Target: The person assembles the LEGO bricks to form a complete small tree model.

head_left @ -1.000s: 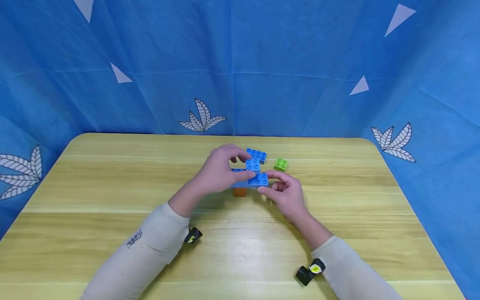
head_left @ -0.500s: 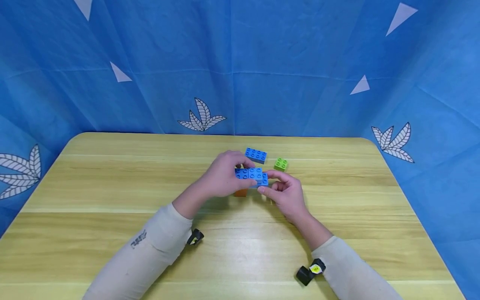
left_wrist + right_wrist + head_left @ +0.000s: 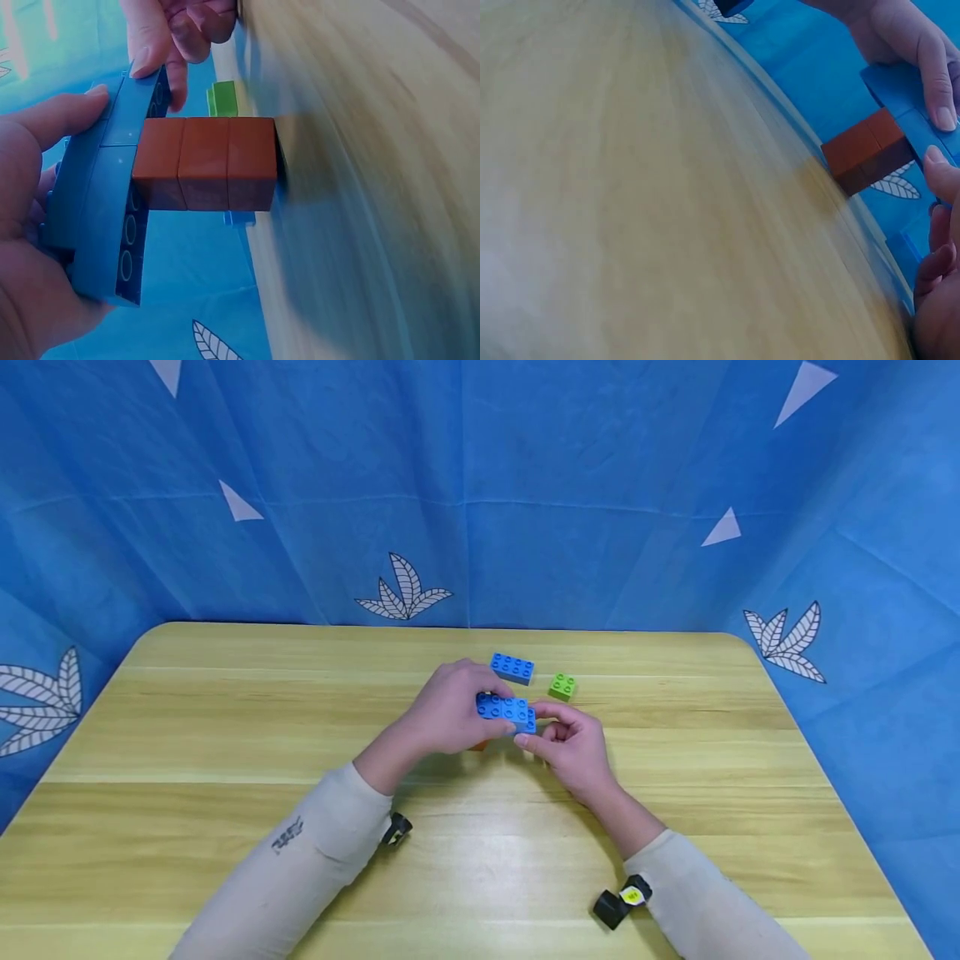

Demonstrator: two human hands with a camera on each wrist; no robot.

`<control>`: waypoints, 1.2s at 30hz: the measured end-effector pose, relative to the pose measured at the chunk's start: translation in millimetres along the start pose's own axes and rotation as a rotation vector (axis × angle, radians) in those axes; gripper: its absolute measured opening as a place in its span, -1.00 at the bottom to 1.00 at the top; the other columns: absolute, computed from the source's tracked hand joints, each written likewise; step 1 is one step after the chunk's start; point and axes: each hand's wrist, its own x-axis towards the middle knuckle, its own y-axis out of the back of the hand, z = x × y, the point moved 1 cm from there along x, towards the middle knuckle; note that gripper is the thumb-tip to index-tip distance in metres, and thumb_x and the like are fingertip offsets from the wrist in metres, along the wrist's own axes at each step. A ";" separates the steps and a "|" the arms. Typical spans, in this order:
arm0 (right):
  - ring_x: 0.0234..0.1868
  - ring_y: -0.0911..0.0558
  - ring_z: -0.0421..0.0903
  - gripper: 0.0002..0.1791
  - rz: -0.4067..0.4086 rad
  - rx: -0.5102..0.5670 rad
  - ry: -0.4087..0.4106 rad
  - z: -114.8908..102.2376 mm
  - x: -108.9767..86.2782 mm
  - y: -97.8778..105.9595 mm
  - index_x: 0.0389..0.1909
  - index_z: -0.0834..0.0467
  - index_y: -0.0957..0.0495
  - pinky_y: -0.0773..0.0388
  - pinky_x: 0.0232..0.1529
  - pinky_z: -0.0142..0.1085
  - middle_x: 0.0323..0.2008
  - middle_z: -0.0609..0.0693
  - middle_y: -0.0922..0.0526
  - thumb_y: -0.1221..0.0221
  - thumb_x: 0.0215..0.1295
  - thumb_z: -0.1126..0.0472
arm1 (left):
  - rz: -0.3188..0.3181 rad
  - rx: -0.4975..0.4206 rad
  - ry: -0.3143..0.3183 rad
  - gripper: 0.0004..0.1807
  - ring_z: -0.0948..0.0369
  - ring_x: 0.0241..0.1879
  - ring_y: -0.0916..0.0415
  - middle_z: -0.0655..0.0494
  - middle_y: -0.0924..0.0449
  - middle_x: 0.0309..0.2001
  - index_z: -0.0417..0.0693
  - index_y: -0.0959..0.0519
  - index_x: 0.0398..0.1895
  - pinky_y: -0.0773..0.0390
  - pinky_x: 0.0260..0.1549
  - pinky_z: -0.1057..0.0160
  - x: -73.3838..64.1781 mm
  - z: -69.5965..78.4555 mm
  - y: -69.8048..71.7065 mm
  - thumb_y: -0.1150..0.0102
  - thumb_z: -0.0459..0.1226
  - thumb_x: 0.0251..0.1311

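My left hand (image 3: pixel 457 714) pinches an upper blue toy brick (image 3: pixel 514 708) between thumb and fingers. That brick lies over a lower layer of blue bricks (image 3: pixel 109 187), whose hollow undersides show past both sides of the column. Below stands a column of several stacked reddish-brown bricks (image 3: pixel 204 165), upright on the table; only a corner of it shows in the head view. With thumb and index finger, my right hand (image 3: pixel 573 752) pinches the right end of the lower blue layer (image 3: pixel 531 723). The left fingers hide part of the upper brick, so whether it is fully seated I cannot tell.
A loose blue brick (image 3: pixel 512 668) lies behind the build on the wooden table (image 3: pixel 225 710). To its right sits a small green brick (image 3: pixel 562 687). A blue patterned cloth (image 3: pixel 585 560) hangs behind the table's far edge.
My left hand has brought the upper blue brick down and slightly right onto the lower blue layer. The right hand keeps its grip on that layer's right end, almost unmoved.
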 end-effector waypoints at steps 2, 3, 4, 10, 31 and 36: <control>-0.65 -0.41 -0.17 -0.65 0.011 -0.012 0.006 0.3 0.6 -0.6 -0.06 0.33 -0.66 -0.34 -0.69 -0.42 -0.36 0.20 -0.63 -0.41 0.09 0.50 | 0.004 -0.010 0.000 -0.63 0.19 -0.01 -0.45 0.21 -0.67 -0.09 0.00 -0.73 -0.08 -0.39 0.03 0.13 -0.2 -0.9 0.5 -0.51 -0.08 0.06; -0.65 -0.40 -0.17 -0.65 0.017 -0.016 0.009 0.4 0.8 -0.9 -0.06 0.32 -0.67 -0.33 -0.69 -0.42 -0.39 0.23 -0.62 -0.42 0.08 0.50 | 0.005 -0.017 0.001 -0.63 0.19 -0.01 -0.45 0.20 -0.67 -0.09 0.00 -0.73 -0.08 -0.40 0.02 0.14 -0.4 -1.5 0.9 -0.52 -0.08 0.06; -0.66 -0.39 -0.17 -0.65 0.021 -0.020 0.014 0.4 1.0 -1.3 -0.07 0.32 -0.67 -0.32 -0.69 -0.43 -0.43 0.26 -0.60 -0.42 0.08 0.50 | 0.006 -0.027 0.001 -0.63 0.18 -0.01 -0.45 0.20 -0.67 -0.08 0.00 -0.73 -0.08 -0.41 0.01 0.15 -0.5 -2.1 1.4 -0.52 -0.08 0.06; -0.67 -0.38 -0.19 -0.64 0.043 -0.029 0.061 -9.1 -0.2 -5.9 -0.06 0.40 -0.65 -0.32 -0.70 -0.44 -0.58 0.24 -0.53 -0.39 0.07 0.57 | 0.011 -0.062 -0.018 -0.64 0.17 0.00 -0.47 0.20 -0.68 -0.10 -0.03 -0.73 -0.09 -0.41 0.04 0.13 -1.9 -5.9 4.2 -0.51 -0.10 0.07; -0.66 -0.37 -0.21 -0.60 0.099 0.009 0.108 0.0 1.4 -12.2 -0.03 0.49 -0.60 -0.31 -0.67 -0.47 -0.70 0.15 -0.45 -0.33 0.04 0.66 | 0.041 0.029 -0.012 -0.57 0.23 -0.07 -0.43 0.24 -0.66 -0.06 0.08 -0.72 0.00 -0.29 0.06 0.10 -6.1 -12.7 0.3 -0.49 -0.02 0.07; -0.64 -0.37 -0.16 -0.58 0.093 -0.004 0.057 1.3 1.1 -11.8 0.01 0.45 -0.61 -0.31 -0.65 -0.46 -0.66 0.19 -0.45 -0.35 0.07 0.62 | 0.071 -0.028 0.017 -0.51 0.21 -0.01 -0.40 0.23 -0.65 -0.03 0.05 -0.70 0.05 -0.26 0.09 0.03 -17.3 -25.7 4.7 -0.51 0.00 0.05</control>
